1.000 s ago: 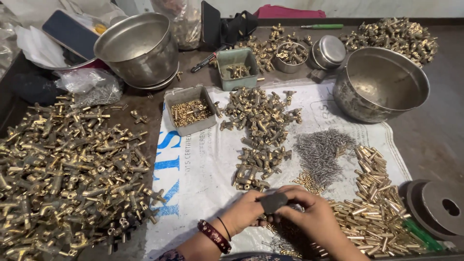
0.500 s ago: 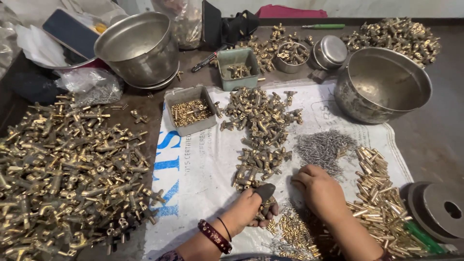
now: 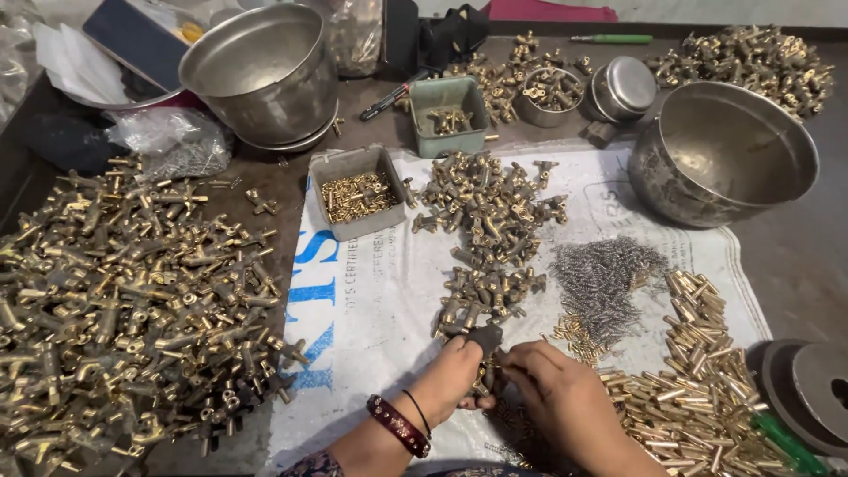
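Note:
My left hand [image 3: 455, 380], with a dark red bangle on its wrist, grips a small dark tool [image 3: 485, 339] together with a brass fitting at the near edge of the white printed sack [image 3: 371, 291]. My right hand [image 3: 556, 389] sits right beside it, fingertips pinched on the same fitting. Just beyond the hands lies a heap of brass T-fittings [image 3: 490, 230]. A pile of small grey springs [image 3: 605, 278] and a spread of brass tubes [image 3: 698, 371] lie to the right.
A large heap of brass fittings [image 3: 115, 300] covers the left. Two steel bowls [image 3: 265, 71] [image 3: 724, 155], a grey tray of small brass parts [image 3: 353, 194], a green tray [image 3: 450, 115], steel tins [image 3: 623, 88] and dark discs [image 3: 808, 389] stand around.
My right hand went out to the parts on the right and has come back to the left hand, where both now meet on the fitting and dark tool.

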